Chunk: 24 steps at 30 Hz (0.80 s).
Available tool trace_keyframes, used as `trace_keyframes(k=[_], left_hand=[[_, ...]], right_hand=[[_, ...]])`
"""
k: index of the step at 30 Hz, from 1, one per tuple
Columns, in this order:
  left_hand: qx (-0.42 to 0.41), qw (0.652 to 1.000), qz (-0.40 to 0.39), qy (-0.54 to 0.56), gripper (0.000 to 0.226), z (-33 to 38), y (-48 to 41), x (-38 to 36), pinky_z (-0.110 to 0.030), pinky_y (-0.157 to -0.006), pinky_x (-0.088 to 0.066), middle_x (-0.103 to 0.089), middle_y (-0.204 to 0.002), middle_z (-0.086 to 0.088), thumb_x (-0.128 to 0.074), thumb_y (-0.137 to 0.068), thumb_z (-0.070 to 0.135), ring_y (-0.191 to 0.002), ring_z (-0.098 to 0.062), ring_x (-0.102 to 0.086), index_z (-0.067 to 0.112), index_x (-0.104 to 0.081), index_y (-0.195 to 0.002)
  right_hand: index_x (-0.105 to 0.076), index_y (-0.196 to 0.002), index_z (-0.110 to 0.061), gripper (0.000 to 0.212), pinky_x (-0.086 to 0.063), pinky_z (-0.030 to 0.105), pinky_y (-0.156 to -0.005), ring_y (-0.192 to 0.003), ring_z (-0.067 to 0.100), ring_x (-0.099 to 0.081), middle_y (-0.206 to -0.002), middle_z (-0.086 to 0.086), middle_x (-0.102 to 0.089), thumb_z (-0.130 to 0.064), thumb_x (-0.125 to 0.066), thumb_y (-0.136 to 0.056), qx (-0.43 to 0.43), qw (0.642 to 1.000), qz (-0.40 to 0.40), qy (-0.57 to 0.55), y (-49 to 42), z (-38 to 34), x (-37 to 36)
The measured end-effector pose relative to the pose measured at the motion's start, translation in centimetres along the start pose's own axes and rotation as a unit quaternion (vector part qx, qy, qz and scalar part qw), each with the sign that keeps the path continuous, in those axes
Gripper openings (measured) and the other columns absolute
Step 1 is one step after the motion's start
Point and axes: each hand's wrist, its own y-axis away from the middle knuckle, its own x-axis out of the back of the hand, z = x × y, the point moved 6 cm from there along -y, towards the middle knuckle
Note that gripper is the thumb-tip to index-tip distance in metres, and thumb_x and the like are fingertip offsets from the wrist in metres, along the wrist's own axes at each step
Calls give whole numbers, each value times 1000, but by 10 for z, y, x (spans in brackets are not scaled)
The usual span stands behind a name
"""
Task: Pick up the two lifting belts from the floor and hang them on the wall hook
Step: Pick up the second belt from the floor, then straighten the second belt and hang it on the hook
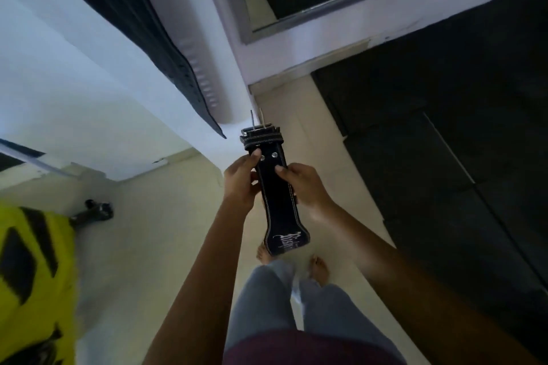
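Two belts were visible. The first belt (274,187), black with pale stitching, was held upright in front of the person, above the floor (166,231). Its buckle end (260,134) pointed up, with two metal prongs (256,120) projecting above the buckle. Two rivets (268,155) showed on the strap just below the buckle. The wide lower part of this belt carried white lettering (289,239) and hung free above the feet.

The left hand (241,184) closed its grip on the left edge of the strap, thumb on the front face near the rivets. The right hand (302,185) closed its grip on the right edge, thumb on the front face just below the rivets. Both grips were clamped on the same belt, at about the same height.

The second belt (166,47) hung against the white wall (74,83) at upper left, its lower tip ending just left of the held buckle and apart from it. A row of holes ran along its lower part. Its upper end ran out of view, so the hook could not be seen.

Two bare feet (318,268) stood on the light floor. Black mats (444,157) covered the floor at right. One yellow-and-black object (32,275), blurred, sat at lower left.
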Motion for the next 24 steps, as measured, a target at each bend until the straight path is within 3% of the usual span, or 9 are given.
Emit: trace_keyframes(k=[6, 11, 14, 17, 21, 24], left_hand=[[-146, 986, -72, -23, 13, 90, 82, -3, -30, -58, -53, -69, -69, -3, -67, -89, 17, -64, -17, -66, 11, -68, -78], [-292, 954, -71, 1, 19, 166, 134, -2, -22, -51, -49, -65, -57, 6, -64, -91, 9, -54, -8, -62, 9, -63, -72], [-355, 932, -66, 17, 21, 197, 155, 8, -27, -59, -48, -60, -62, -4, -65, -90, 10, -58, -14, -57, 8, -64, -70], [-391, 918, -54, 44, 19, 223, 166, 23, -35, -66, -47, -57, -68, -8, -70, -86, 17, -63, -19, -55, 10, -66, -69], [-425, 902, -64, 35, 24, 251, 178, 33, -33, -63, -39, -53, -63, -3, -72, -83, 24, -63, -19, -49, 18, -65, -61], [-444, 892, -88, 14, 27, 261, 187, 33, -32, -62, -39, -50, -59, 0, -70, -86, 23, -60, -17, -46, 16, -62, -61]], right_hand=[[-69, -91, -13, 17, -56, 49, -86, -93, 28, -70, -95, 12, -71, -25, -58, -95, 113, 993, 26, -8, 54, -123, -25], [-67, -98, -2, 27, -54, 51, -89, -97, 31, -69, -102, 18, -72, -29, -61, -93, 234, 970, 31, 57, 88, -204, -44], [-66, -100, -4, 21, -56, 46, -88, -95, 26, -71, -100, 14, -73, -23, -66, -90, 251, 968, -12, 26, 110, -204, -59], [-68, -105, -8, 20, -59, 31, -80, -88, 16, -71, -103, 12, -74, -16, -70, -86, 251, 962, -49, 95, 120, -167, -71], [-66, -92, 1, 15, -54, 28, -66, -69, 12, -69, -83, 13, -72, -6, -74, -82, 232, 964, -58, 121, 121, -141, -72], [-61, -85, 8, 24, -54, 32, -68, -72, 18, -64, -79, 19, -65, -12, -74, -83, 260, 961, -47, 87, 133, -177, -77]])
